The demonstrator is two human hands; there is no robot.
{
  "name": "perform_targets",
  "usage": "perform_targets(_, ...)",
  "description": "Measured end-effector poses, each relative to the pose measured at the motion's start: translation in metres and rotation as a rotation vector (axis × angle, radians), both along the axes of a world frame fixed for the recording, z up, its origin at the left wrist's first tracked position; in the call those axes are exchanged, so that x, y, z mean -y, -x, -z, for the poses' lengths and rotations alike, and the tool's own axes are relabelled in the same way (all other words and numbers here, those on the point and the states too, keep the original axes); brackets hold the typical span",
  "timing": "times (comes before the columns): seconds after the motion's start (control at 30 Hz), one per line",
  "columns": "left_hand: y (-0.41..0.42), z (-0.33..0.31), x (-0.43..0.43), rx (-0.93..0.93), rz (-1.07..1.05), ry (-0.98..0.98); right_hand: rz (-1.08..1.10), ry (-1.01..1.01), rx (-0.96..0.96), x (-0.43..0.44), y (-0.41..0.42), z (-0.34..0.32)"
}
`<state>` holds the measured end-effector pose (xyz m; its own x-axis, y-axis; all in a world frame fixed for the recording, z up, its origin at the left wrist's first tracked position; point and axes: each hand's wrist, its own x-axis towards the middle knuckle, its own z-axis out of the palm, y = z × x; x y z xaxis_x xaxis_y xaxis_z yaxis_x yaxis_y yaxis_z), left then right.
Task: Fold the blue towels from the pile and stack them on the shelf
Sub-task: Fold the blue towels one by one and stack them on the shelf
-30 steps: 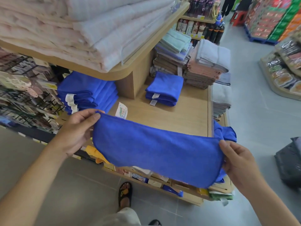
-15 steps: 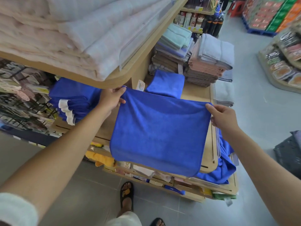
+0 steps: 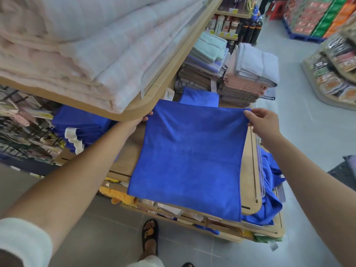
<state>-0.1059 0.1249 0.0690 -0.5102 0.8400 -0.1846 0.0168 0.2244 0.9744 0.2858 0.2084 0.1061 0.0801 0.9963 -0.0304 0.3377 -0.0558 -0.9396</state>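
Progress partway. Counted two folded blue stacks on the shelf (image 3: 125, 158): left stack (image 3: 81, 130), rear stack (image 3: 199, 97). Spread one blue towel (image 3: 188, 160) flat there, front edge overhanging. Pinched its far corners: left hand (image 3: 140, 122), right hand (image 3: 264, 124). Saw one loose pile (image 3: 269, 199) low right, count unclear.

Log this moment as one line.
blue towel: spread over shelf, front edge overhanging | left hand: holds far corner | right hand: pinches other far corner
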Motion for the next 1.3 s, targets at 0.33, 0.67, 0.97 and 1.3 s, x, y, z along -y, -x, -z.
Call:
perform_targets(0.33,-0.008,-0.033,0.083,-0.199,0.030,-0.105,-0.273,-0.134,0.012,0.076,-0.045,-0.011)
perform_targets(0.67,-0.028,0.023,0.251,-0.342,0.236,0.179,-0.754,-0.101,0.499,0.208,-0.077,0.057)
perform_targets(0.97,-0.075,0.060,0.196,-0.967,0.300,-0.045,-0.515,-0.323,0.722,0.192,-0.011,0.074)
perform_targets(1.3,-0.085,0.094,0.132,-1.263,0.577,0.256,-0.387,-0.114,1.042,0.166,0.028,0.121)
